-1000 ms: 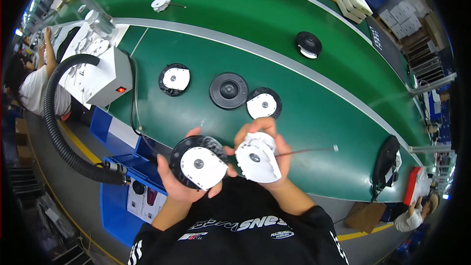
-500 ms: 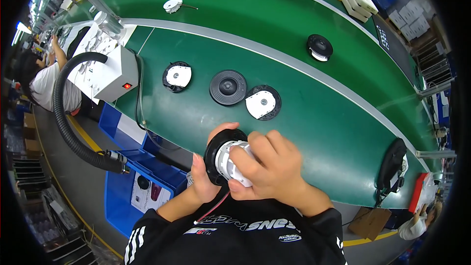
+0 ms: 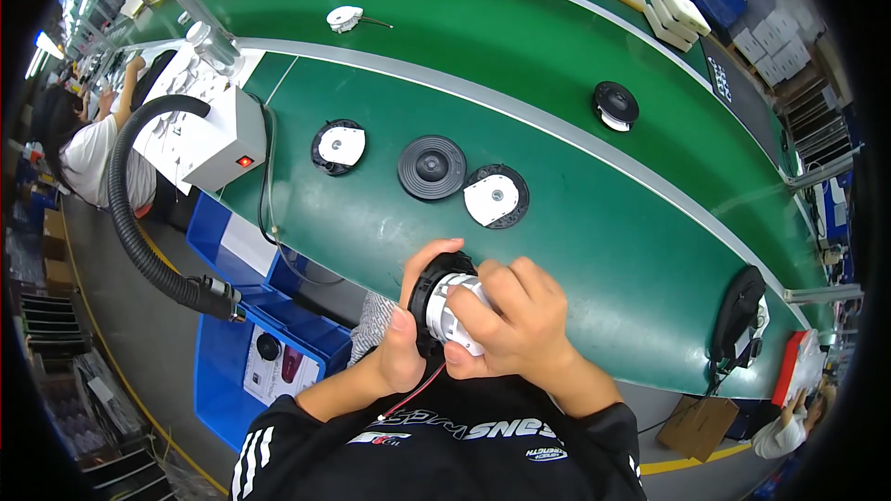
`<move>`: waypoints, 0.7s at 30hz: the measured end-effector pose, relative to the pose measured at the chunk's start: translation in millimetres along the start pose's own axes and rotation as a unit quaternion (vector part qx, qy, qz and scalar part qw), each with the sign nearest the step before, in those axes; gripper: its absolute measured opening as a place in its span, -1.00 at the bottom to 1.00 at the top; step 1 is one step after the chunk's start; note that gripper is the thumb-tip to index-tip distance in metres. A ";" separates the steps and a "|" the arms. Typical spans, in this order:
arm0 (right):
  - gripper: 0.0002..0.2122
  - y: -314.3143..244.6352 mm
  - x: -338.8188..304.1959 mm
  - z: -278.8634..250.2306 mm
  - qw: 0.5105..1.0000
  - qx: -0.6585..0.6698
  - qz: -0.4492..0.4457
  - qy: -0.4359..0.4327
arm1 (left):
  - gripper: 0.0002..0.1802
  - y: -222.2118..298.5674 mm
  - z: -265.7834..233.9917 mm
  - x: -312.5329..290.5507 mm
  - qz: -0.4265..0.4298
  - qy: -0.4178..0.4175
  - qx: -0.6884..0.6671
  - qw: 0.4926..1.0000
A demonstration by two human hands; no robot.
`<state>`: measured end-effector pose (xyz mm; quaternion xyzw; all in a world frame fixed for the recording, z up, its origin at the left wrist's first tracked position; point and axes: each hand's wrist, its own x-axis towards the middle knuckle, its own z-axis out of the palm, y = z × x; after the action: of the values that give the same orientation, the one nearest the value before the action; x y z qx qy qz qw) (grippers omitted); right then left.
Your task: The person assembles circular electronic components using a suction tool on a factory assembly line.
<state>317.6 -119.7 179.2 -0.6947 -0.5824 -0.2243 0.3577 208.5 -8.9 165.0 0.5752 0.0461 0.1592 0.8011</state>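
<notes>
My left hand (image 3: 405, 343) is closed round the rim of a black round base (image 3: 429, 301), held on edge above the near side of the bench. My right hand (image 3: 515, 315) grips a white ribbed round part (image 3: 447, 317) set against that base, fingers over its far end. A thin red-and-black wire (image 3: 415, 396) hangs from them toward my shirt. Beyond my hands, a ribbed black disc (image 3: 432, 168) lies between two black round bases with white plates, one at the left (image 3: 339, 147) and one at the right (image 3: 497, 196).
A white box with a lit red switch (image 3: 225, 144) and a black hose (image 3: 125, 213) stand at left, above blue bins (image 3: 209, 371). On the green belt are a white part with a wire (image 3: 344, 19) and a black round unit (image 3: 615, 105). A black pouch (image 3: 738, 315) lies right.
My hands and the held parts have shifted slightly right, and the black base is turned more edge-on. The white part and black unit on the belt have moved right and nearer.
</notes>
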 end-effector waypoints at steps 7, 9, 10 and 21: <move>-0.65 -3.2 -3.0 -1.9 1.000 0.011 0.013 -0.025 | -0.04 4.8 -3.7 -3.1 -0.021 -0.025 0.001 0.999; -0.65 -2.5 -3.7 -0.7 1.000 0.015 0.008 -0.022 | -0.03 5.8 -4.8 -4.0 -0.017 -0.028 0.011 0.999; -0.64 -1.6 -4.5 0.4 0.999 0.027 0.008 -0.020 | -0.02 5.7 -5.6 -4.4 -0.015 -0.032 0.023 0.999; -0.61 -2.7 -6.7 7.1 0.999 0.009 0.017 -0.027 | -0.01 6.7 -9.0 -5.8 -0.018 -0.027 0.079 0.996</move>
<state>312.7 -118.5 170.4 -0.7071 -0.5818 -0.1939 0.3521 199.4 -0.5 167.6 0.6396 0.0475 0.1254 0.7569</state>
